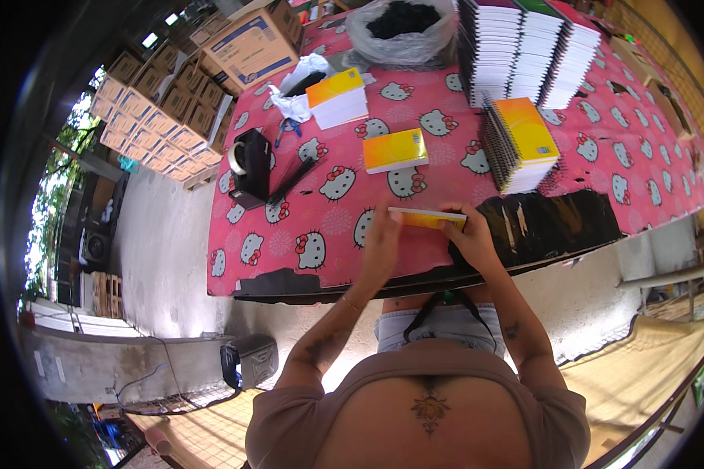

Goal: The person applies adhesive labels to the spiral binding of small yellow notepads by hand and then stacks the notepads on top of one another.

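A small notepad (pixel 425 220) with a yellow-orange cover and white page edges is held near the table's front edge. My left hand (pixel 381 241) grips its left end, and my right hand (pixel 472 236) closes on its right end, thumb over the cover. Just beyond lies a short stack of matching notepads (pixel 396 152) with no wire showing. To the right stands a stack of wire-bound yellow notepads (pixel 522 141). Farther back on the left sits another pile of yellow-covered pads (pixel 337 100). Loose black binding wires (pixel 292 181) lie left of my hands.
A black tape dispenser (pixel 250 170) stands at the table's left. Tall stacks of spiral notebooks (pixel 524 55) and a plastic bag of black material (pixel 403 35) occupy the back. The pink tablecloth (pixel 336 223) is torn along the front, baring a dark surface (pixel 555 227). Cardboard boxes (pixel 164 109) are piled beyond.
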Demonstrator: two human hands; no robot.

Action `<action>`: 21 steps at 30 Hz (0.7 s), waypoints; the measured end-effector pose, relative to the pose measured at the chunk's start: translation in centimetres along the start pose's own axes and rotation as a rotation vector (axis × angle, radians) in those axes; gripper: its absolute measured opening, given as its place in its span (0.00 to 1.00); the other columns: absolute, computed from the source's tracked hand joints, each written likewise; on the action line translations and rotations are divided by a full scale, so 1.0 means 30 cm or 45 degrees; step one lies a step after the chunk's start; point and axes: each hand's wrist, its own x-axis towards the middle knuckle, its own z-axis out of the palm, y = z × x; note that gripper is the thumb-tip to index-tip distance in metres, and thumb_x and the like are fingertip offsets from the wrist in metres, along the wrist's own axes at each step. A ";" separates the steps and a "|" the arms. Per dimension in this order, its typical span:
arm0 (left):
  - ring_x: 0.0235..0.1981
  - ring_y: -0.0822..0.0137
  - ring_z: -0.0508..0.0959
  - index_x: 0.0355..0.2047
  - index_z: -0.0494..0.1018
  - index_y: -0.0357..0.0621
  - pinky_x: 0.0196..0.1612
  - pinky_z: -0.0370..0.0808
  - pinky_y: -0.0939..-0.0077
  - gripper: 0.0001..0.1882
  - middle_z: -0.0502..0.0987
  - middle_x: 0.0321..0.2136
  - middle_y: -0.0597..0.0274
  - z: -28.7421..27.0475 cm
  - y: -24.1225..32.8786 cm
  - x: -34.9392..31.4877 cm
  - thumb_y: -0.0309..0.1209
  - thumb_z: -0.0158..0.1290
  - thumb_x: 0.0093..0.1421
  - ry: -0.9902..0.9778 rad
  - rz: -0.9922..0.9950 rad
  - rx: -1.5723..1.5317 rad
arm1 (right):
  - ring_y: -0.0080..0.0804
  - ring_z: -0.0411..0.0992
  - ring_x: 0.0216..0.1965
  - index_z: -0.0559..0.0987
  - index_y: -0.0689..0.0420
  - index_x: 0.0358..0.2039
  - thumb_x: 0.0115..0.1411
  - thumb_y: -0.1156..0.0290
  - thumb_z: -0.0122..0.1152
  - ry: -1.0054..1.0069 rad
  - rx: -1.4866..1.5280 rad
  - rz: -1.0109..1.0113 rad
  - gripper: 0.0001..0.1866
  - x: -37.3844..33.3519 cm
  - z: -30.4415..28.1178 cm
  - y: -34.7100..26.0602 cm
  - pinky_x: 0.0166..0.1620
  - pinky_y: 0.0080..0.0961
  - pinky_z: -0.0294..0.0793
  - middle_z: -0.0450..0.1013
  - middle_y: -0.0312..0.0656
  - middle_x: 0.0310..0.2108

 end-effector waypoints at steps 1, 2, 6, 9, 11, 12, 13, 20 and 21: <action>0.51 0.62 0.71 0.60 0.70 0.40 0.53 0.68 0.64 0.23 0.73 0.49 0.56 -0.021 -0.009 0.007 0.39 0.47 0.71 -0.021 -0.009 0.004 | 0.17 0.71 0.37 0.78 0.60 0.44 0.61 0.78 0.64 -0.061 -0.002 0.068 0.11 0.003 -0.002 -0.002 0.42 0.18 0.72 0.75 0.33 0.37; 0.45 0.66 0.70 0.60 0.69 0.40 0.49 0.69 0.68 0.22 0.74 0.44 0.60 -0.051 -0.018 0.021 0.38 0.47 0.71 -0.048 -0.020 0.002 | 0.17 0.71 0.37 0.78 0.61 0.43 0.62 0.78 0.64 -0.067 0.012 0.067 0.09 0.010 -0.010 0.005 0.42 0.18 0.72 0.75 0.32 0.37; 0.39 0.44 0.78 0.50 0.75 0.37 0.42 0.74 0.55 0.16 0.79 0.39 0.43 -0.388 -0.111 0.376 0.27 0.53 0.62 0.602 1.004 0.974 | 0.16 0.71 0.37 0.79 0.61 0.42 0.62 0.77 0.63 -0.090 0.038 0.058 0.08 0.013 -0.036 0.014 0.42 0.16 0.72 0.76 0.32 0.36; 0.38 0.41 0.78 0.33 0.78 0.38 0.44 0.75 0.49 0.08 0.78 0.38 0.44 -0.759 -0.169 0.545 0.30 0.54 0.62 0.726 0.521 1.334 | 0.15 0.71 0.39 0.79 0.62 0.43 0.63 0.77 0.63 -0.144 0.126 0.054 0.08 0.023 0.007 -0.004 0.42 0.15 0.72 0.76 0.32 0.37; 0.39 0.43 0.78 0.36 0.78 0.38 0.43 0.75 0.49 0.08 0.78 0.36 0.45 -0.762 -0.188 0.576 0.31 0.54 0.62 0.515 0.308 1.448 | 0.16 0.71 0.39 0.79 0.62 0.44 0.63 0.77 0.63 -0.127 0.120 0.055 0.09 0.019 -0.008 -0.011 0.42 0.15 0.72 0.77 0.33 0.37; 0.39 0.43 0.79 0.37 0.77 0.39 0.43 0.75 0.49 0.09 0.77 0.35 0.45 -0.772 -0.190 0.582 0.32 0.54 0.62 0.416 0.199 1.506 | 0.16 0.71 0.39 0.79 0.62 0.45 0.63 0.76 0.63 -0.131 0.107 0.039 0.11 0.017 -0.009 -0.017 0.42 0.15 0.71 0.77 0.33 0.37; 0.39 0.44 0.79 0.39 0.76 0.40 0.42 0.76 0.49 0.09 0.77 0.35 0.46 -0.747 -0.188 0.594 0.32 0.54 0.63 0.453 0.228 1.478 | 0.16 0.71 0.39 0.79 0.63 0.47 0.63 0.76 0.63 -0.122 0.085 0.023 0.12 0.022 -0.018 -0.021 0.42 0.16 0.71 0.77 0.34 0.38; 0.30 0.46 0.79 0.46 0.75 0.43 0.33 0.76 0.57 0.11 0.77 0.33 0.51 -0.499 -0.045 0.421 0.29 0.53 0.64 0.519 0.713 1.412 | 0.14 0.71 0.38 0.80 0.62 0.48 0.63 0.76 0.64 -0.149 0.007 -0.020 0.13 0.031 -0.035 0.016 0.41 0.14 0.71 0.77 0.32 0.39; 0.28 0.49 0.79 0.45 0.77 0.42 0.30 0.75 0.61 0.10 0.78 0.31 0.52 -0.453 -0.023 0.342 0.29 0.54 0.64 0.312 0.623 1.116 | 0.14 0.70 0.38 0.80 0.62 0.48 0.63 0.76 0.64 -0.168 -0.020 0.002 0.13 0.030 -0.033 0.013 0.41 0.13 0.71 0.77 0.32 0.39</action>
